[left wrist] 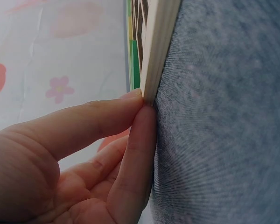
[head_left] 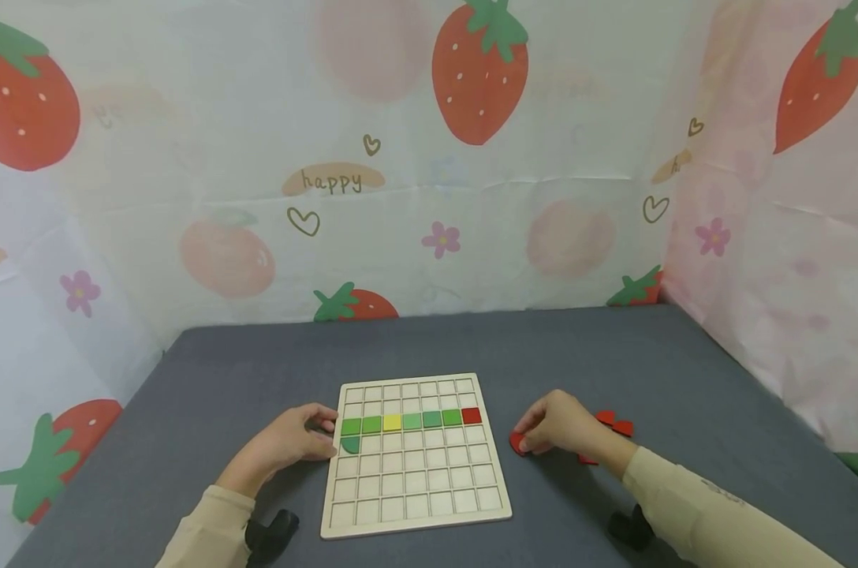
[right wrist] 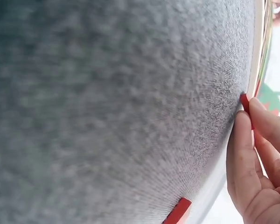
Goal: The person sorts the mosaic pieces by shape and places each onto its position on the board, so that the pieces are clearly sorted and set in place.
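Observation:
A pale wooden grid board point(head_left: 404, 502) lies on the table. My left hand point(head_left: 290, 438) is at its left side, and in the left wrist view thumb and finger pinch the board's edge point(left wrist: 156, 51). One row of its cells holds coloured square tiles point(head_left: 392, 423): greens, one yellow and a red at the right end. Below the leftmost tile sits a dark green piece point(head_left: 350, 445) with a rounded edge. To the right of the board, my right hand point(head_left: 567, 426) pinches a red piece point(head_left: 517, 442) with a curved edge between thumb and fingers, low over the table.
Several loose red pieces point(head_left: 622, 427) lie beside and partly behind my right wrist. A dark grey cloth point(head_left: 259, 355) covers the table. Strawberry-printed curtains point(head_left: 415, 260) hang behind and at both sides. Black wrist straps point(head_left: 631, 527) show under the sleeves.

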Available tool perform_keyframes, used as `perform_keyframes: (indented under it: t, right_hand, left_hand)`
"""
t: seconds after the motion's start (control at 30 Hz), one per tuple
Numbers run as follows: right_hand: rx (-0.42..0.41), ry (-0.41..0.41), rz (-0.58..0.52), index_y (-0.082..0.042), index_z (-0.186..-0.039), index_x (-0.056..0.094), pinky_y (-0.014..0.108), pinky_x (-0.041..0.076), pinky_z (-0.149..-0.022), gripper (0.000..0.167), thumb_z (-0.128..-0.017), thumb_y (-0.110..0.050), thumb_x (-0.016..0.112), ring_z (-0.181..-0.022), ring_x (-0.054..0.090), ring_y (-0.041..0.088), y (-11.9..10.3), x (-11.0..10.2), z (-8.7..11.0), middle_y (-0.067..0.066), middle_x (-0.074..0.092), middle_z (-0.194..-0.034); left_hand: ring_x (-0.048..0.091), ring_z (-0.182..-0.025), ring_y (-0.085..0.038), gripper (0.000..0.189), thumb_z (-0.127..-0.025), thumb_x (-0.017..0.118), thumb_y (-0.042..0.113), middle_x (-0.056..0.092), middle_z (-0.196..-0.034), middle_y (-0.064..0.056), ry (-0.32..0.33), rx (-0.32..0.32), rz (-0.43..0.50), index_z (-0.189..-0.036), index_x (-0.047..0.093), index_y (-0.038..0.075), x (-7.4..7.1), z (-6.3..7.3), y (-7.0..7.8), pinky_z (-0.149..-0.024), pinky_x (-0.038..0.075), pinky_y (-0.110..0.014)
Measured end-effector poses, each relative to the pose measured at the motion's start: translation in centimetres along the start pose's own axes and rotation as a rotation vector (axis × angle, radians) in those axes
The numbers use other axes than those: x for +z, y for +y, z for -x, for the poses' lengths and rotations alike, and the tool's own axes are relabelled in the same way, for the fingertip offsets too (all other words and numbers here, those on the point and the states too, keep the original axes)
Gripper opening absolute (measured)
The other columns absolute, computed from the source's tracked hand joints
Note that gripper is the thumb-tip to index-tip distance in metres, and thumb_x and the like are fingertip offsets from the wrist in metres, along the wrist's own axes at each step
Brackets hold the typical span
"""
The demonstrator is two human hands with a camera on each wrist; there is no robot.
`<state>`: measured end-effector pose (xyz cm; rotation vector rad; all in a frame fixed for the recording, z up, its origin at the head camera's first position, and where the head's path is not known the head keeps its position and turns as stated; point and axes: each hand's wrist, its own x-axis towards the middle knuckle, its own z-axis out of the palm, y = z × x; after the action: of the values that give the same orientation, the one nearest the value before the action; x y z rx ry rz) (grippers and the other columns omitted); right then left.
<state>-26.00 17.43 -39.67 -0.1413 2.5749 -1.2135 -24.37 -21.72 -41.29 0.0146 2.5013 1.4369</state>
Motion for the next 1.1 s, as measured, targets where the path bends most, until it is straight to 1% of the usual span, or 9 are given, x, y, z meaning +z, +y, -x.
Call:
perform_keyframes:
  t: [0.1, 0.23, 0.33, 0.5, 0.73, 0.9, 1.1]
  right_hand:
    - [-0.010, 0.004, 0.001, 0.000, -0.088, 0.078, 0.034, 0.060, -0.066, 0.015, -0.074, 0.000, 0.084, -0.067, 0.072, 0.017, -0.1, 0.0, -0.2, 0.010, 0.076, -0.084]
    - [-0.016, 0.004, -0.005, -0.001, -0.089, 0.078, 0.035, 0.060, -0.068, 0.016, -0.074, -0.003, 0.084, -0.070, 0.072, 0.017, -0.6, 0.1, -0.4, 0.009, 0.076, -0.087]
    - [-0.006, 0.009, -0.005, -0.002, -0.091, 0.079, 0.035, 0.060, -0.070, 0.016, -0.075, -0.005, 0.084, -0.072, 0.072, 0.017, -1.1, 0.3, -0.6, 0.008, 0.076, -0.090]
    - [-0.029, -0.001, -0.006, -0.002, -0.090, 0.079, 0.035, 0.060, -0.069, 0.015, -0.076, -0.004, 0.083, -0.071, 0.073, 0.018, -2.3, 1.0, -1.1, 0.009, 0.076, -0.090]
    - [-0.078, -0.036, -0.058, 0.001, -0.086, 0.077, 0.034, 0.060, -0.067, 0.013, -0.075, 0.001, 0.083, -0.070, 0.072, 0.018, -4.2, 2.7, -2.3, 0.010, 0.074, -0.087]
    - [-0.114, -0.056, -0.038, -0.001, -0.085, 0.078, 0.031, 0.060, -0.065, 0.011, -0.075, 0.001, 0.083, -0.070, 0.071, 0.017, -5.7, 4.3, -3.1, 0.009, 0.074, -0.086]
    - [-0.118, -0.087, -0.042, -0.002, -0.082, 0.079, 0.030, 0.060, -0.065, 0.010, -0.074, 0.001, 0.083, -0.069, 0.072, 0.016, -7.4, 6.0, -3.7, 0.009, 0.075, -0.086]
  left_hand:
    - [0.062, -0.092, -0.018, 0.057, -0.082, 0.073, -0.004, 0.054, -0.113, -0.017, -0.009, 0.007, 0.003, -0.134, 0.051, -0.009, 0.0, 0.0, -0.1, -0.078, 0.056, -0.034]
    - [0.062, -0.092, -0.018, 0.057, -0.082, 0.073, -0.004, 0.054, -0.112, -0.017, -0.016, 0.014, 0.009, -0.134, 0.050, -0.010, -0.1, 0.0, 0.0, -0.078, 0.056, -0.034]
    - [0.062, -0.092, -0.018, 0.058, -0.082, 0.073, -0.004, 0.054, -0.113, -0.017, -0.020, 0.021, 0.010, -0.134, 0.050, -0.010, -0.1, 0.1, 0.0, -0.078, 0.056, -0.034]
    - [0.063, -0.092, -0.017, 0.058, -0.082, 0.073, -0.004, 0.054, -0.113, -0.018, -0.015, 0.023, 0.003, -0.135, 0.050, -0.010, -0.1, 0.0, -0.1, -0.078, 0.056, -0.035]
    - [0.062, -0.092, -0.017, 0.057, -0.082, 0.073, -0.005, 0.053, -0.112, -0.017, -0.014, 0.013, 0.005, -0.134, 0.050, -0.010, -0.1, -0.1, -0.1, -0.077, 0.056, -0.035]
    - [0.062, -0.091, -0.018, 0.058, -0.082, 0.073, -0.005, 0.053, -0.112, -0.017, -0.017, 0.017, 0.007, -0.134, 0.050, -0.010, -0.2, 0.0, 0.0, -0.077, 0.056, -0.034]
    - [0.061, -0.093, -0.019, 0.058, -0.082, 0.073, -0.005, 0.053, -0.111, -0.017, -0.023, 0.025, 0.008, -0.134, 0.049, -0.011, -0.2, 0.1, 0.0, -0.077, 0.056, -0.034]
